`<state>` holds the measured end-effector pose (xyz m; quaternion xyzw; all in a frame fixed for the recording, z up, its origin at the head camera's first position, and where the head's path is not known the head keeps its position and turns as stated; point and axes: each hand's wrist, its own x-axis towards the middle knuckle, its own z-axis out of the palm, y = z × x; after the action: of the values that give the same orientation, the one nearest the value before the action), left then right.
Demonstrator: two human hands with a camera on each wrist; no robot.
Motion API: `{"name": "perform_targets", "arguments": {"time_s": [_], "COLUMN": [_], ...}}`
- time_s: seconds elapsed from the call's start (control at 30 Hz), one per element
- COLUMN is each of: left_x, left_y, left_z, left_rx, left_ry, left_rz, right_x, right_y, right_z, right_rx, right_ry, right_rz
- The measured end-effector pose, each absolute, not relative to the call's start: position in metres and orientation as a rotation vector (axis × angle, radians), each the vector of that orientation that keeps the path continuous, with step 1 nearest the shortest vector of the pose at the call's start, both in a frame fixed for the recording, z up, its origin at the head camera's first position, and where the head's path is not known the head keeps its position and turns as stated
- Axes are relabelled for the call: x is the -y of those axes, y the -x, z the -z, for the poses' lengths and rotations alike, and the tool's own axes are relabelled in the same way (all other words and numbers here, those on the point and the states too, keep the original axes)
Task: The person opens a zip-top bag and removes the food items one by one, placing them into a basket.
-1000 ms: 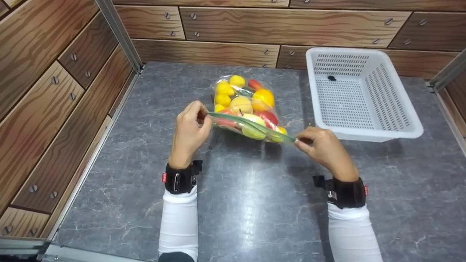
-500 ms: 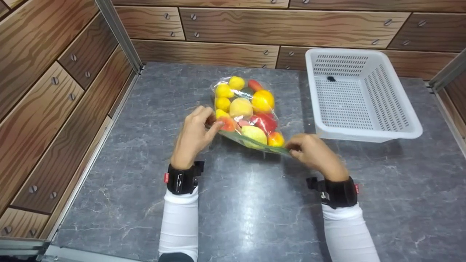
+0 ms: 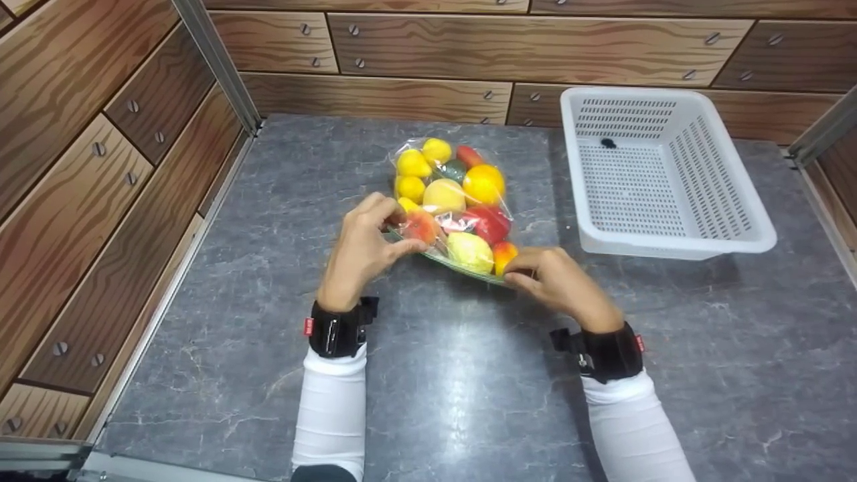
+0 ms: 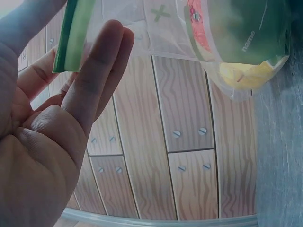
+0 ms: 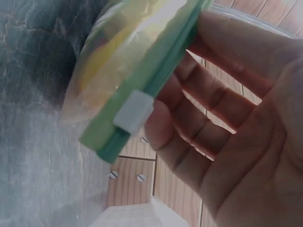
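A clear zip bag (image 3: 455,167) of yellow, orange, red and green fruit lies on the grey table. Its green zip strip runs along the side nearest me. My left hand (image 3: 361,251) holds the strip's left end between thumb and fingers. In the left wrist view, the green strip (image 4: 71,42) passes between the thumb and the fingers, two of them straight beside it; the thumb tip is cut off. At the other end of the strip, my right hand (image 3: 559,284) pinches the bag's edge. A white slider (image 5: 134,112) sits on the strip by its fingertip in the right wrist view.
A white perforated basket (image 3: 676,248) stands to the right of the bag, with a small black thing (image 3: 608,143) inside. Wood-patterned walls (image 3: 415,94) close off the back and left of the grey table (image 3: 268,375).
The zip strip has come down and toward me, showing more of the fruit. My right hand has shifted left with its end, and my left hand slightly right, so the hands are closer together.
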<state>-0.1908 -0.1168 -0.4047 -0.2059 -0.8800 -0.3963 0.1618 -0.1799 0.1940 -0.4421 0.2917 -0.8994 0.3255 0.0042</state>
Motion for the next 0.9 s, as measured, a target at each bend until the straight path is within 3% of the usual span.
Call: {"name": "perform_targets", "arguments": {"time_s": [0.9], "left_x": [0.107], "left_y": [0.196], "left_z": [0.414], "left_rx": [3.094], "left_ry": [0.522], "left_rz": [1.007], "right_x": [-0.183], "right_y": [0.186], "right_z": [0.451], "right_rx": [2.274], "right_ry": [-0.55], "right_rz": [-0.899]}}
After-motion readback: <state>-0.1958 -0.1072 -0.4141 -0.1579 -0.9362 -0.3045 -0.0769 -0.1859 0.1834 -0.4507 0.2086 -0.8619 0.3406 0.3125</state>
